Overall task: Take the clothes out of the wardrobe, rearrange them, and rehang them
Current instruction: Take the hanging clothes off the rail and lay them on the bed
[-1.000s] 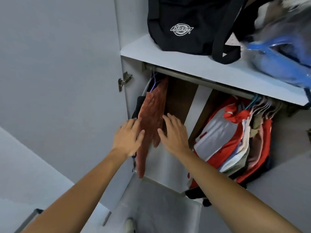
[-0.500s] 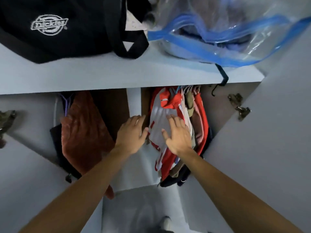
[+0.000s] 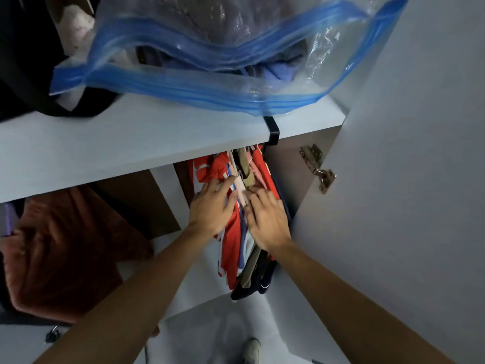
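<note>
A tight bunch of hanging clothes (image 3: 232, 240), mostly red, white, beige and dark, hangs under the wardrobe shelf (image 3: 105, 151) at the right end. My left hand (image 3: 212, 206) lies flat on the red garment on the bunch's left side, fingers straight. My right hand (image 3: 267, 219) lies on the right side of the bunch, its fingertips between the garments near the beige one. A rust-brown garment (image 3: 65, 248) hangs apart at the far left. The rail and the hanger hooks are hidden behind the shelf edge.
On the shelf lie a clear storage bag with blue seal strips (image 3: 210, 61) and a black bag (image 3: 23, 74). The open right door (image 3: 420, 179) with its hinge (image 3: 319, 170) stands close beside my right arm. A shoe (image 3: 253, 350) shows on the floor below.
The view swung right from the rust-brown garment to the bunch. Both hands moved right and up onto the hanging clothes, the left hand now touching the red garment.
</note>
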{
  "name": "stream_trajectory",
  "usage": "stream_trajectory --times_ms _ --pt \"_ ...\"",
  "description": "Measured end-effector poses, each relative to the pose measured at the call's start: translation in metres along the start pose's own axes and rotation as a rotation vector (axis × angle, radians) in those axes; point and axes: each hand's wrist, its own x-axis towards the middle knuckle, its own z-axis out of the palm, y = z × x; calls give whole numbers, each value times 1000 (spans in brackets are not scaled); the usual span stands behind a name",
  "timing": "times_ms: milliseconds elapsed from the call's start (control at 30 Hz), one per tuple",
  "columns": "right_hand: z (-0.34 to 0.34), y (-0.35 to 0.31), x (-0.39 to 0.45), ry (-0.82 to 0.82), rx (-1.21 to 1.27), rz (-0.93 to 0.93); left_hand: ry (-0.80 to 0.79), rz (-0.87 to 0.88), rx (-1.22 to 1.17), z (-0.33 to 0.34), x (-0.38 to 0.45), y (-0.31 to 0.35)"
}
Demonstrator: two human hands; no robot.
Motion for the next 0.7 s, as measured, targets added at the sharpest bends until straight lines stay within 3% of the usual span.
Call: stream_trajectory --times_ms 200,433,700 --pt "12 -12 6 -45 -39 -30 58 -37 46 -5 2 -5" --pt "17 -41 25 10 -185 30 -80 -62 171 -18 9 -22" --pt "23 -80 53 -167 -324 203 -81 -77 328 -39 -17 -69"
